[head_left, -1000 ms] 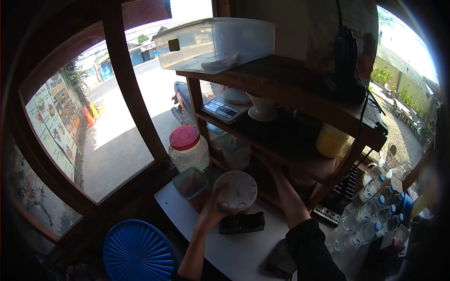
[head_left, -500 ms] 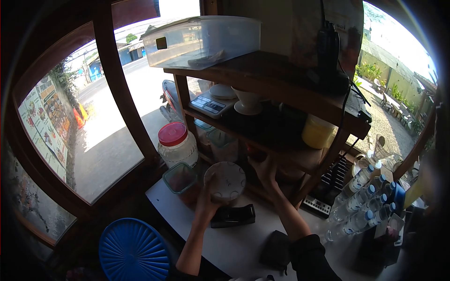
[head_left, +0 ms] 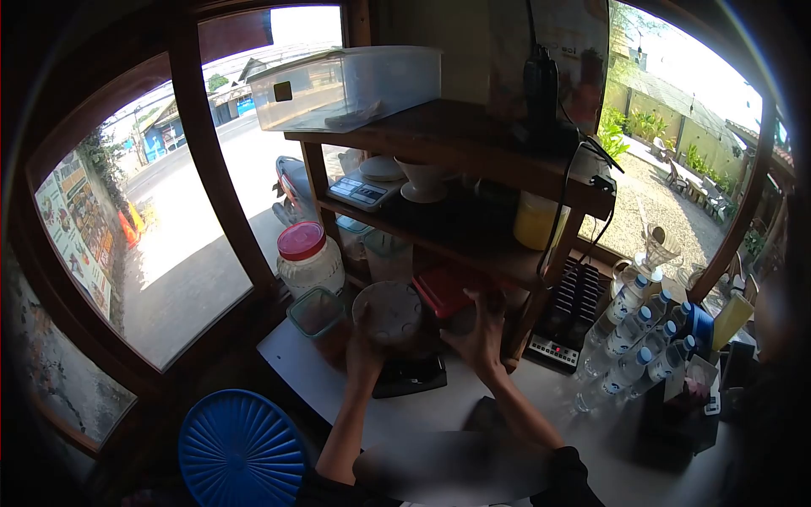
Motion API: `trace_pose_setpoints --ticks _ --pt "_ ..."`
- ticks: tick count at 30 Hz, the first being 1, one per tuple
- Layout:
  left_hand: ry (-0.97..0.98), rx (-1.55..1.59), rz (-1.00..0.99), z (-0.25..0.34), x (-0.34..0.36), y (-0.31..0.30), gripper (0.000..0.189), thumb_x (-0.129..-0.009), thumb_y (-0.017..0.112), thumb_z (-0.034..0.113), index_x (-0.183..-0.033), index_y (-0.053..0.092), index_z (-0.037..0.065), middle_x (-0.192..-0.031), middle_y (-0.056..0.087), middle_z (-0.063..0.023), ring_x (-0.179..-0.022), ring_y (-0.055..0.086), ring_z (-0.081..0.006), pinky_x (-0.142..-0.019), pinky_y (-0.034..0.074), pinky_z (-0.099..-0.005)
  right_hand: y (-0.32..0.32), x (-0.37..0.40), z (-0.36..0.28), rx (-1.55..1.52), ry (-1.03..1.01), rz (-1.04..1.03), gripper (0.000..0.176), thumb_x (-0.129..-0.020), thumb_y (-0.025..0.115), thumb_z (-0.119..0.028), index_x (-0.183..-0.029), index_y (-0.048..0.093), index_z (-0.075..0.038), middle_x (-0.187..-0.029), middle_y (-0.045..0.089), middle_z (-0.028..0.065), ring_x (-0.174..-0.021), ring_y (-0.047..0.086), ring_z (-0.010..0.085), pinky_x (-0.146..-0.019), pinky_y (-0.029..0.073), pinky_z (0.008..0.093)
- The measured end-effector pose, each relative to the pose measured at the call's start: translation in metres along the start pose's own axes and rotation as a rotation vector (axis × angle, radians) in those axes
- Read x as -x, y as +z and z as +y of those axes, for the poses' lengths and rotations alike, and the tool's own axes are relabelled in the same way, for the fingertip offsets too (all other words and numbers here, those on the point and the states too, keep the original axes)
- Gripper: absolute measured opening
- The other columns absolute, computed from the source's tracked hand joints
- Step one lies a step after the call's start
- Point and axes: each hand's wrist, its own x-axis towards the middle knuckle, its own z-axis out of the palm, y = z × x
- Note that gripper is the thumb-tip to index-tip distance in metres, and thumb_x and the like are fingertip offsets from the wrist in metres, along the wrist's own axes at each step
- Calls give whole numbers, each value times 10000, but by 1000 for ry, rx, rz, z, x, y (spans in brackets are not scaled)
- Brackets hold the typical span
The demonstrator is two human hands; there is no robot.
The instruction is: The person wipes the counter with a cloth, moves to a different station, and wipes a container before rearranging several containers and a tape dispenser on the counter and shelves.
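Observation:
My left hand (head_left: 365, 342) is closed on the near left side of a round tub with a pale, patterned top (head_left: 390, 306). My right hand (head_left: 480, 334) grips the near side of a red-lidded container (head_left: 448, 290) at the lower shelf opening, its thumb and fingers around the edge. The container's body is mostly hidden. Left of the tub stands a clear box with a green rim (head_left: 316, 313). Below it a black tray-like holder (head_left: 410, 376) lies on the white table (head_left: 296, 359). A red-capped jar (head_left: 306, 249) stands behind.
A wooden shelf (head_left: 456, 237) rises ahead, bearing a digital scale (head_left: 361, 193), a white dripper (head_left: 424, 179) and a clear plastic bin (head_left: 351, 84). Several water bottles (head_left: 629, 338) stand right, near a black keypad device (head_left: 556, 351). A blue ribbed lid (head_left: 241, 448) is lower left.
My right hand has come back from under the shelf, bringing the red-lidded container into view. My left hand still holds the round tub. The view has shifted slightly, and a dark blur appears at the bottom.

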Motion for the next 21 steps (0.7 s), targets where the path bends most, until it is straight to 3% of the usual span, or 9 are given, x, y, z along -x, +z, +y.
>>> trace_pose_setpoints --ticks 4,7,10,13,14,16,19,21 --pt "24 -65 1 -3 1 -1 707 -832 631 123 -1463 318 67 -1261 568 -261 -1141 589 -362 -932 481 -407 -13 16 11 -102 7 38 848 -472 897 -137 -1211 480 -116 -1244 443 178 -1239 383 386 -1021 366 488" --pt "-93 -136 -115 22 3 -15 709 -845 638 170 -1467 312 72 -1256 565 -274 -1114 601 -380 -915 487 -433 -21 22 13 -143 4 -12 847 -470 897 -121 -1210 485 -131 -1302 387 207 -1244 389 413 -1007 406 491" --pt "-446 -342 -313 76 14 -40 871 -772 752 245 -1474 275 50 -1275 554 -270 -1160 563 -400 -960 472 -427 -33 23 15 -169 10 -92 862 -464 903 -136 -1217 484 -139 -1320 358 212 -1227 401 419 -1012 406 492" --pt "-76 -409 -156 81 38 -49 979 -709 820 303 -1481 267 66 -1298 537 -258 -1240 499 -396 -1012 432 -439 -61 24 16 -216 88 -193 873 -422 910 -151 -1202 519 -149 -1281 411 190 -1216 421 389 -978 425 480" --pt "-24 -353 -184 91 40 -54 983 -708 822 307 -1482 264 70 -1317 516 -255 -1266 468 -393 -1024 421 -441 -67 22 17 -185 -64 -139 862 -410 915 -169 -1190 549 -163 -1293 417 179 -1210 432 384 -962 436 505" --pt "75 -241 -237 110 37 -65 990 -707 827 317 -1483 259 79 -1355 475 -249 -1317 406 -388 -1049 399 -445 -85 23 24 -238 -63 -256 856 -406 921 -175 -1183 564 -160 -1325 408 171 -1227 434 382 -988 422 511" --pt "415 53 -370 117 32 -62 1100 -629 879 309 -1491 231 89 -1450 348 -251 -1347 366 -392 -1088 365 -459 -118 16 3 -369 -164 -367 850 -416 918 -149 -1197 581 -166 -1385 380 149 -1275 419 374 -1042 405 508" --pt "486 169 -346 127 38 -52 1158 -568 910 296 -1491 239 97 -1485 282 -225 -1368 336 -385 -1111 335 -463 -133 14 0 -427 -201 -492 845 -444 899 -116 -1221 573 -180 -1413 341 134 -1301 396 370 -1059 425 517"
